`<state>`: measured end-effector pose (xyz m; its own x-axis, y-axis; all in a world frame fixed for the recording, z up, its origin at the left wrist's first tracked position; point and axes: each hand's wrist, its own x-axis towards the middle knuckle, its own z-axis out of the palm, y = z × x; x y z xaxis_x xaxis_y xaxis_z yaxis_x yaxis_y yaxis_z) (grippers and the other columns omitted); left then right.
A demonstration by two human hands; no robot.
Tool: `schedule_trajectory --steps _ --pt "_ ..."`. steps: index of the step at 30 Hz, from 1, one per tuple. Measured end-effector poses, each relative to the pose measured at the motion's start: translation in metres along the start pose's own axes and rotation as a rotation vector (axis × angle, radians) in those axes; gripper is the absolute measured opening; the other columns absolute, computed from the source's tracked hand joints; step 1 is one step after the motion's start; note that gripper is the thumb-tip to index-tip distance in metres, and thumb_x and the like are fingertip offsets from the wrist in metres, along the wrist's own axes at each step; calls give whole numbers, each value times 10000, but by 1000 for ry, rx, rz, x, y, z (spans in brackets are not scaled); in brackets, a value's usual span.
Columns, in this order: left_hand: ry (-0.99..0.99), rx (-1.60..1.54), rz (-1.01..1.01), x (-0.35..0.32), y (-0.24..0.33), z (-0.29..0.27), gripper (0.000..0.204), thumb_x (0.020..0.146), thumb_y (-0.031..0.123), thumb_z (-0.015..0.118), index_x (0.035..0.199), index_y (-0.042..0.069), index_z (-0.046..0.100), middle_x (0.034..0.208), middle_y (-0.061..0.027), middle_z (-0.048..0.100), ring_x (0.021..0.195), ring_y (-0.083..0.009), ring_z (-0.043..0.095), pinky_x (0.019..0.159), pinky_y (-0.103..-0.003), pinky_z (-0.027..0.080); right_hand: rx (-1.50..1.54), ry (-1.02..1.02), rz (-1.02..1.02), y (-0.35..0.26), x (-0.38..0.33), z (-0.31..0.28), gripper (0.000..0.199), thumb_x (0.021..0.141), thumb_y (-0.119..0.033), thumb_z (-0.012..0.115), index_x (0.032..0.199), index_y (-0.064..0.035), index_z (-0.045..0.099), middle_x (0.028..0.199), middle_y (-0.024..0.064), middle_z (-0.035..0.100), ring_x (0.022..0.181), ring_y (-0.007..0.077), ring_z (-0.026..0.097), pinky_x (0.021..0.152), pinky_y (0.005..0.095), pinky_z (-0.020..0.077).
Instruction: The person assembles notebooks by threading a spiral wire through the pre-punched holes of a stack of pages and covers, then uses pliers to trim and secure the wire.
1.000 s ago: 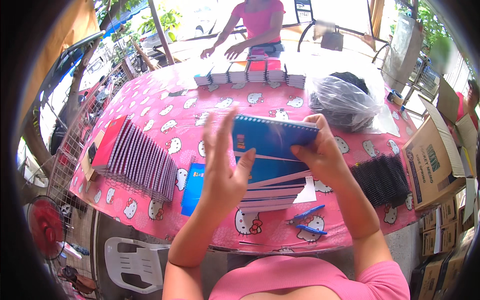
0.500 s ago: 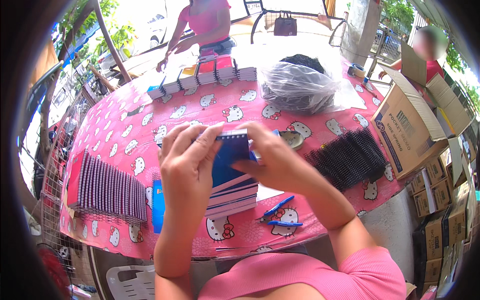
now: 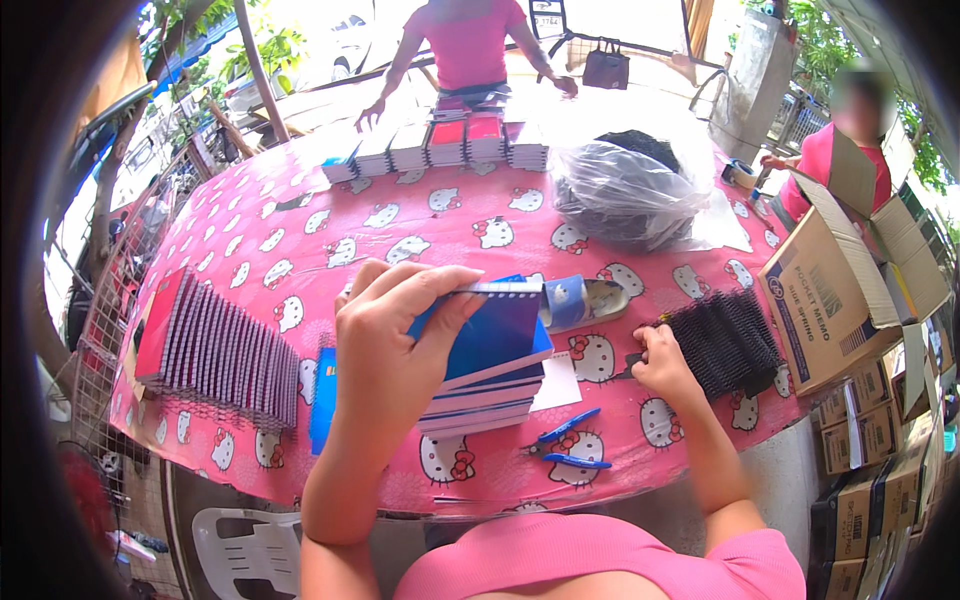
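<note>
My left hand (image 3: 400, 325) pinches the punched top edge of a blue-covered notebook (image 3: 490, 340), thumb in front and fingers behind. It tops a stack of notebooks (image 3: 480, 412), whose pale page edges face me. Off to the right, my right hand (image 3: 668, 368) has its fingers pinched at the left end of a pile of black spiral coils (image 3: 728, 342); a coil end appears to be in the pinch, though the fingertips partly hide it. Blue-handled cutters (image 3: 576, 462) lie in front of the stack, near a white paper sheet (image 3: 560, 386).
Red-covered spiral notebooks (image 3: 215, 355) stand in a row at left, beside a blue notebook (image 3: 322, 405). An oval dish (image 3: 606, 299) sits behind the stack. Farther back are a plastic bag of black coils (image 3: 625, 190), notebook piles (image 3: 440, 145) and a co-worker (image 3: 470, 50). Cartons (image 3: 830, 275) border the right.
My right hand has left the notebook and moved right to the coil pile. My left hand keeps its hold. Across the table, the co-worker has shifted right; the person at right shows more.
</note>
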<state>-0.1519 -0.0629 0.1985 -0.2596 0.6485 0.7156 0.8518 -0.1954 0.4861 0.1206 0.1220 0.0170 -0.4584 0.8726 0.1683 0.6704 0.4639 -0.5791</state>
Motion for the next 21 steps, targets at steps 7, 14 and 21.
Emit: schedule_trajectory --steps 7,14,21 --pt "-11 69 -33 -4 7 1 187 783 194 762 920 70 736 849 -53 672 817 -195 550 735 -326 443 999 -336 56 -85 24 -45 292 813 25 623 1104 23 592 1039 85 606 892 150 590 757 268 505" --pt "64 69 42 -6 0 9 158 764 169 775 863 51 735 841 -52 689 841 -193 576 737 -322 465 1302 -578 -84 -124 34 -68 447 781 64 661 1212 67 541 1175 177 588 1089 198 587 843 282 523" --pt "69 49 48 -6 0 10 164 770 190 775 851 53 734 804 -44 688 828 -192 575 735 -322 464 1019 -285 -328 -168 21 -76 219 847 42 639 1064 21 658 989 94 660 824 142 628 750 255 509"
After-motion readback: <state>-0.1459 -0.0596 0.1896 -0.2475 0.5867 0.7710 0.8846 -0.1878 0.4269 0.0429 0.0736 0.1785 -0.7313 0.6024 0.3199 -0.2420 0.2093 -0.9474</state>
